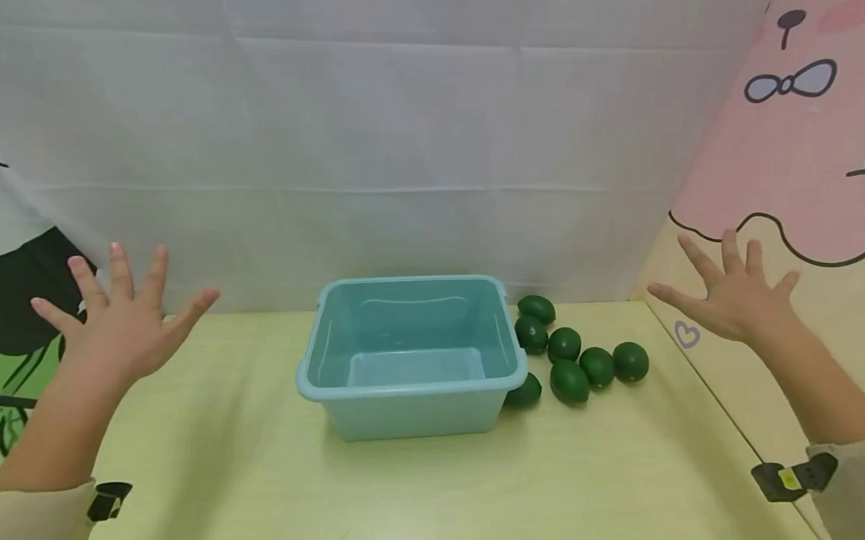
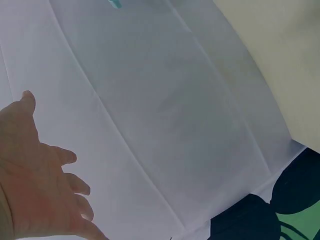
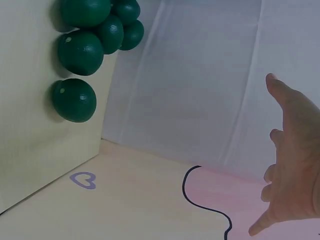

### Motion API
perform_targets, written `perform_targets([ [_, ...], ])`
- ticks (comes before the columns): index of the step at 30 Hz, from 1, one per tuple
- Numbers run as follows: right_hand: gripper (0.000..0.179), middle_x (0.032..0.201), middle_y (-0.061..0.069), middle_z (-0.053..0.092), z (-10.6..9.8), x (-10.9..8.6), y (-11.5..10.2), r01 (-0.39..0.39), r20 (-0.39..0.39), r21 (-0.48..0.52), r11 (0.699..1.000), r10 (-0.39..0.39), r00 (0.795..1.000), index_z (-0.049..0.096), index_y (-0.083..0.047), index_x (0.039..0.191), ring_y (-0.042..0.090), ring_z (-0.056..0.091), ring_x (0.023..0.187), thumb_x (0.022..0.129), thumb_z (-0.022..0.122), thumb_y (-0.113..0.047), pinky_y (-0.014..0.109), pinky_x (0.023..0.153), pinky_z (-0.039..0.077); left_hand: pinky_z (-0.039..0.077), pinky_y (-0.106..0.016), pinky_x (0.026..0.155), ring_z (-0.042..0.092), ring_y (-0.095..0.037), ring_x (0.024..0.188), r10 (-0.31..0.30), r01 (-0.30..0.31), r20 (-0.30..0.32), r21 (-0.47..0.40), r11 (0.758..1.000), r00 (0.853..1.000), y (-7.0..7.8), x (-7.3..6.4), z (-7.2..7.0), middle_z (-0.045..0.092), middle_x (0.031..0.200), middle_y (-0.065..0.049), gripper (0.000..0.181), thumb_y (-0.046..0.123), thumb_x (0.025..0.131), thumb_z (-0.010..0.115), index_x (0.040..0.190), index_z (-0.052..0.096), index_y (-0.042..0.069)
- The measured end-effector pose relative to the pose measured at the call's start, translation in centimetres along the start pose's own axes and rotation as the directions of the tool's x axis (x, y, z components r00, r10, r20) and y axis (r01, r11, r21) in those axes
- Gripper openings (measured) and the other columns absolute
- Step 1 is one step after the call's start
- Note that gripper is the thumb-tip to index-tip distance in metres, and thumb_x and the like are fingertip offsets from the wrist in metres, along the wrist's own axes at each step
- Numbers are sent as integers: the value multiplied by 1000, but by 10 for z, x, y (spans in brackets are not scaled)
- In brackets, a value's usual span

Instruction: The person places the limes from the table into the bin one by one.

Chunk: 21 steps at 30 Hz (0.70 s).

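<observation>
Wears pale sleeves (image 1: 23, 516) with dark wrist straps (image 1: 107, 501) nearest the camera. Holds left hand (image 1: 116, 333) raised toward the back left corner of the table (image 1: 408, 494) and right hand (image 1: 741, 300) near its back right corner, fingers splayed wide on both. Faces a blue bin (image 1: 411, 418) toward the middle of the back edge, with seven dark green fruits (image 1: 569, 381) clustered beside it toward the right edge.
</observation>
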State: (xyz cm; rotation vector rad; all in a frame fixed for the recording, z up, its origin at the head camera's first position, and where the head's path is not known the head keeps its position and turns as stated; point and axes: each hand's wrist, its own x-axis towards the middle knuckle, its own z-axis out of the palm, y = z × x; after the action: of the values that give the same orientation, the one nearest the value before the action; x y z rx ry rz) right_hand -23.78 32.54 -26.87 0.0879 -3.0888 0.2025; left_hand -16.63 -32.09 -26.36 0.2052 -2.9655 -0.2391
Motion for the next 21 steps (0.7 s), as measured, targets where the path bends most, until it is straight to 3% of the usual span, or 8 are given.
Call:
perform_targets([
  [3,89,145,30,-28,10,2,5,-6,43,10,1000,6,999,-12,-28,149,57,-20,130,86,31,-73,83,84,-6,-9,-80,88,-29,-55,127,40,-38,16,-111,993,999,-5,4,2,-25,145,-33,87,65,93,24,148,-17,11],
  [5,90,145,33,-25,18,4,8,-9,76,26,1000,7,997,-12,-27,149,58,-17,131,86,31,-73,82,85,-3,1,-78,92,-17,-58,130,64,-53,44,-223,973,997,-9,6,3,-19,148,-33,82,59,96,25,148,-16,10],
  [9,91,145,39,-18,42,7,16,-5,127,57,998,-3,992,-12,-23,150,60,-8,131,86,33,-72,82,86,6,16,-74,92,4,-59,132,75,-25,101,-422,906,992,-14,9,14,-6,153,-28,77,52,98,28,149,-12,12],
  [13,92,143,44,-9,71,10,21,12,168,100,995,-29,985,-9,-17,150,65,7,127,88,36,-68,81,83,19,23,-72,92,17,-55,133,53,11,103,-543,840,993,-11,11,35,9,154,-26,76,52,97,31,151,0,10],
  [21,82,141,44,18,120,14,23,88,141,276,957,-131,981,14,8,146,63,20,125,95,44,-49,71,93,25,38,-56,96,33,-41,131,69,3,69,-727,687,995,19,14,79,28,149,-22,70,48,97,38,147,21,3],
])
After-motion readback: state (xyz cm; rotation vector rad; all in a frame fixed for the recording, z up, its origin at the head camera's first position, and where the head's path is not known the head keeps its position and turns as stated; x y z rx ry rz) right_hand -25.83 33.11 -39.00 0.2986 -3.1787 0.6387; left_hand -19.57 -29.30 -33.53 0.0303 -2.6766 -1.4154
